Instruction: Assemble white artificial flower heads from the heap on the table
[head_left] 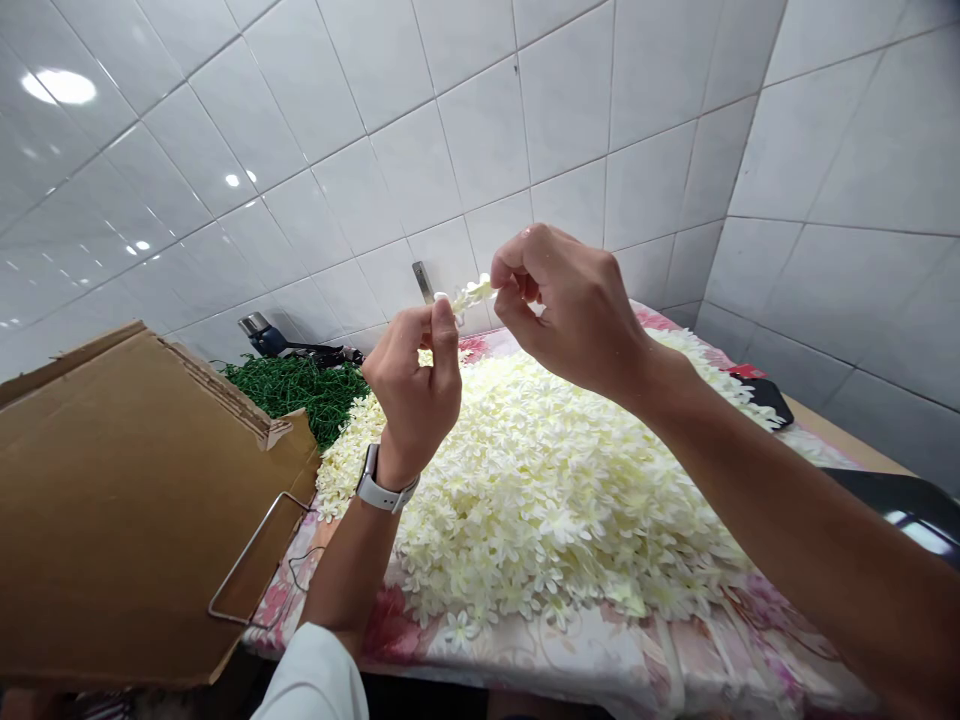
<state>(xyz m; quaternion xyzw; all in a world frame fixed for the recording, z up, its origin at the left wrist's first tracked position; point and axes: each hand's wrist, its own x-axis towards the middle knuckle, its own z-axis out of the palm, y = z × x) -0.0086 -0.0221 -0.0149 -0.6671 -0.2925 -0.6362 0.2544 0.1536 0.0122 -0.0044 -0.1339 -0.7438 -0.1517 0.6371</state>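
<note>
My left hand [412,385] and my right hand [566,310] are raised above a large heap of cream artificial flowers [547,490]. Between them, a short strand of the same cream flowers [472,295] is pinched at one end by my left fingertips and at the other by my right. Neither hand touches the heap. A white strap watch [386,487] circles my left wrist. The heap lies on a pink floral cloth [600,660].
A brown cardboard sheet [127,500] with a metal wire frame [255,560] lies at the left. Behind it is a mound of green strands [296,395]. A blue object [262,337] and a black item [765,395] sit near the white tiled wall [450,130].
</note>
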